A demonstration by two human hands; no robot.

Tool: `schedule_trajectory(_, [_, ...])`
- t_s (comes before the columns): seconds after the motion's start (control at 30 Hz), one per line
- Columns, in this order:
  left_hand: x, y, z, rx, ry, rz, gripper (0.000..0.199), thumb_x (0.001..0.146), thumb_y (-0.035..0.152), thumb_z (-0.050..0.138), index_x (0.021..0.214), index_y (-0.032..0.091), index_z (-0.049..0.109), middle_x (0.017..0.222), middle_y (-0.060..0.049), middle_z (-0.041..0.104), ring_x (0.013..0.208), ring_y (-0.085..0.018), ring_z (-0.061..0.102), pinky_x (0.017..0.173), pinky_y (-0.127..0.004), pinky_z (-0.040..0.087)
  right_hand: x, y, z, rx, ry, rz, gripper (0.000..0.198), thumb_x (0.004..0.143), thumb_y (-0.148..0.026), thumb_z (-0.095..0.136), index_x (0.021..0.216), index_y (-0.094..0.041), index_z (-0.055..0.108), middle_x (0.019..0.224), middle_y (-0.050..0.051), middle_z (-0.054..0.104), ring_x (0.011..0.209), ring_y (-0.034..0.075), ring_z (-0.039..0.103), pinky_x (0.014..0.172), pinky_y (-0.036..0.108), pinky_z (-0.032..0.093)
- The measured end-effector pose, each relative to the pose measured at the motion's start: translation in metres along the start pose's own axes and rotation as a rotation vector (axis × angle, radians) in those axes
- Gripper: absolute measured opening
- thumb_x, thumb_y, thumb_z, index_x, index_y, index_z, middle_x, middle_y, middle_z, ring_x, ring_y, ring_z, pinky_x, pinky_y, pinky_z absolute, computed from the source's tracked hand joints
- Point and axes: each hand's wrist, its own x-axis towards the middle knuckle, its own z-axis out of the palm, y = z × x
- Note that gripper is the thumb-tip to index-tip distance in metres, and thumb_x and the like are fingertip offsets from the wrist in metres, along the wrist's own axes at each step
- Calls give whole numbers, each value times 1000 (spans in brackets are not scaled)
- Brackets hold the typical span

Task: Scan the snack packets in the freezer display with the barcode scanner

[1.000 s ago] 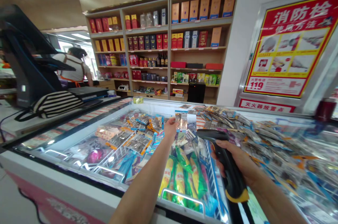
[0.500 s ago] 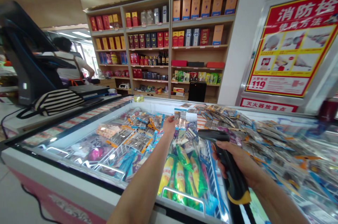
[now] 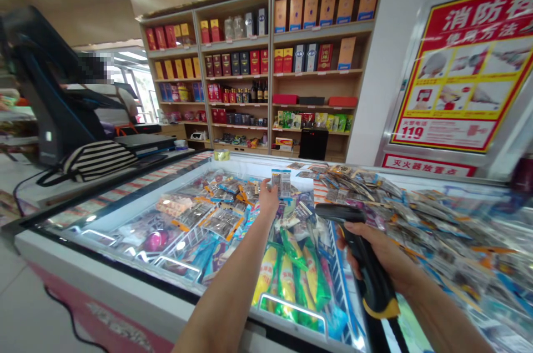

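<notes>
My left hand point(image 3: 268, 197) reaches over the chest freezer point(image 3: 137, 281), its fingers closed on the edge of a small clear-and-blue snack packet point(image 3: 282, 183). That packet stands upright above the goods inside. In my right hand point(image 3: 381, 256) is a black barcode scanner point(image 3: 366, 264) with a yellow band near its base; its head points left, toward the packet. Below my hands, green-and-yellow corn-shaped ice cream packs point(image 3: 287, 275) fill a white wire basket. Many similar snack packets point(image 3: 222, 221) lie to the left of my left forearm.
A large heap of packets point(image 3: 437, 236) covers the freezer's right side. At left stand a black checkout terminal point(image 3: 54, 86) and a striped pouch point(image 3: 100, 161). Behind the terminal is another person point(image 3: 119, 103). Shelves of boxes point(image 3: 237, 61) line the back wall, beside a red-and-yellow poster point(image 3: 462, 70).
My left hand has moved slightly left relative to the freezer and turned the packet more upright. My right hand keeps hold of the scanner. The view has shifted a little.
</notes>
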Motion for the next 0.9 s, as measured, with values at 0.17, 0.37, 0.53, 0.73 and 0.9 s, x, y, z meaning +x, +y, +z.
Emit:
schedule_trajectory(0.17, [-3, 0, -1, -13, -120, 14, 37, 64, 11, 50, 100, 19, 50, 72, 1, 54, 58, -8, 51, 53, -20, 43, 17, -8, -5, 42, 4, 1, 18, 74, -31, 47, 68, -14, 50, 55, 0, 56, 32, 8, 47, 29, 21, 40])
schedule_trajectory(0.37, [-5, -2, 1, 179, -166, 308, 46, 53, 6, 59, 97, 17, 53, 91, -3, 59, 81, -14, 54, 77, -27, 41, 22, -13, -9, 75, 13, 22, 20, 76, -31, 45, 69, -14, 51, 52, 0, 54, 31, 8, 45, 30, 21, 40])
schedule_trajectory(0.53, [-4, -3, -1, 189, -200, 397, 55, 52, 3, 56, 105, 16, 50, 103, -6, 55, 93, -17, 51, 86, -30, 37, 12, -3, -9, 108, -45, 40, 20, 75, -33, 47, 75, -14, 53, 60, 1, 57, 35, 8, 48, 30, 20, 41])
schedule_trajectory(0.73, [-5, -4, -5, 171, -231, 407, 57, 51, 0, 55, 105, 19, 52, 108, -5, 54, 100, -17, 48, 91, -31, 32, 2, -9, 1, 110, -6, 43, 21, 75, -33, 46, 72, -13, 53, 57, 1, 56, 34, 8, 47, 30, 20, 41])
schedule_trajectory(0.9, [-4, -7, -3, 189, -277, 398, 63, 50, 0, 55, 109, 21, 50, 112, -4, 52, 103, -18, 46, 90, -31, 34, 4, -10, -3, 158, -20, 40, 21, 75, -33, 45, 70, -14, 51, 55, 0, 55, 33, 7, 45, 29, 20, 40])
